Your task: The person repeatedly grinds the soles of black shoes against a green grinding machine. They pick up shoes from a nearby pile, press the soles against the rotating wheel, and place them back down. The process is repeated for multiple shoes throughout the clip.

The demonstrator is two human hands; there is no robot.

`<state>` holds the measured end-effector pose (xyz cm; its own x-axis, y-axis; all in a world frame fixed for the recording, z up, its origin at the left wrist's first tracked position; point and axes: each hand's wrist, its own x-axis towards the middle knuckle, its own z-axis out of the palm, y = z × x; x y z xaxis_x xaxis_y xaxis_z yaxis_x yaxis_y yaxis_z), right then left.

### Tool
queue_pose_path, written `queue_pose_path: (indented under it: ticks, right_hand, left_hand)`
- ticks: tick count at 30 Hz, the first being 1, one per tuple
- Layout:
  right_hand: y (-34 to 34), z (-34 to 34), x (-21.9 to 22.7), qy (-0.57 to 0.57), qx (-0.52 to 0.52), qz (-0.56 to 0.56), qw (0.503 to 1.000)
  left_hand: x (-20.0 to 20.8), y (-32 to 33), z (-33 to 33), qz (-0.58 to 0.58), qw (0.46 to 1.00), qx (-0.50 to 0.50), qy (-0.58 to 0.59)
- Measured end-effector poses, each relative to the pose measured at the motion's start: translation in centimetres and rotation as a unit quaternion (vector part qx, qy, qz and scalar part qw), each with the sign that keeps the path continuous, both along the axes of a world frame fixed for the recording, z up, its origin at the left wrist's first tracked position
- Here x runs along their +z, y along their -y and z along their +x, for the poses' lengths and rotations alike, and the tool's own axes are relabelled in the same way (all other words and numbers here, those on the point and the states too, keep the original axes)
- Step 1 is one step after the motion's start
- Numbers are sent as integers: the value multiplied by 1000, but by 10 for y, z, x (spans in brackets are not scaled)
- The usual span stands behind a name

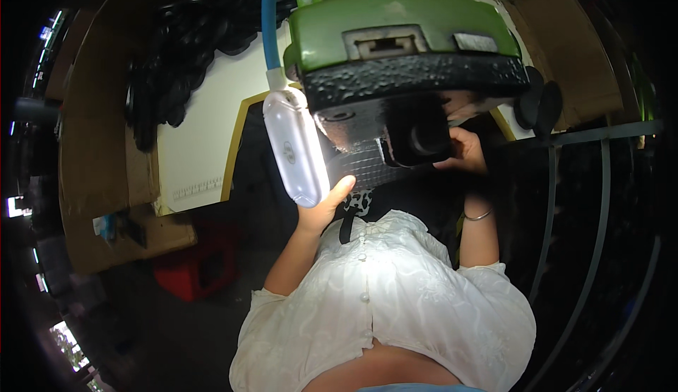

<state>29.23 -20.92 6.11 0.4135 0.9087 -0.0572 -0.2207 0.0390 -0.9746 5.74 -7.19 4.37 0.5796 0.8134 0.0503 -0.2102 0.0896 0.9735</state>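
Observation:
A green and black machine head (402, 35) hangs over the work spot, with a rounded black part (418, 134) beneath it. Under that lies a dark surface with a fine grid of lines (371, 169). My left hand (328, 205) is at the near left edge of this surface, its thumb stretched out; a lit white lamp (293, 145) covers its other fingers. To the right of the black part, my right hand (465, 153) has its fingers curled, thumb and forefinger drawn together. What they pinch is lost in shadow against the machine.
A blue hose (270, 21) runs down to the lamp. Behind at left, a cardboard box (88, 138) stands near a heap of black pieces (191, 46) and a white board (194, 152). Flat black sole-shaped pieces (540, 102) and metal bars (604, 180) are at right; a red stool (194, 268) stands lower left.

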Motion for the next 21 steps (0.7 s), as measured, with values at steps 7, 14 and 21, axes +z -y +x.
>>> queue_pose_path:
  ticks: [7,14,21]
  right_hand:
    - [-43,-43,14,-47,37,108,992]
    - [-62,-69,39,185,39,49,981]
    - [-56,-62,43,160,94,-19,982]
  left_hand:
    - [-17,-12,-38,-65,996,51,22]
    - [-73,-28,-71,-45,981,-119,-148]
    - [-34,23,1,62,876,-386,-283]
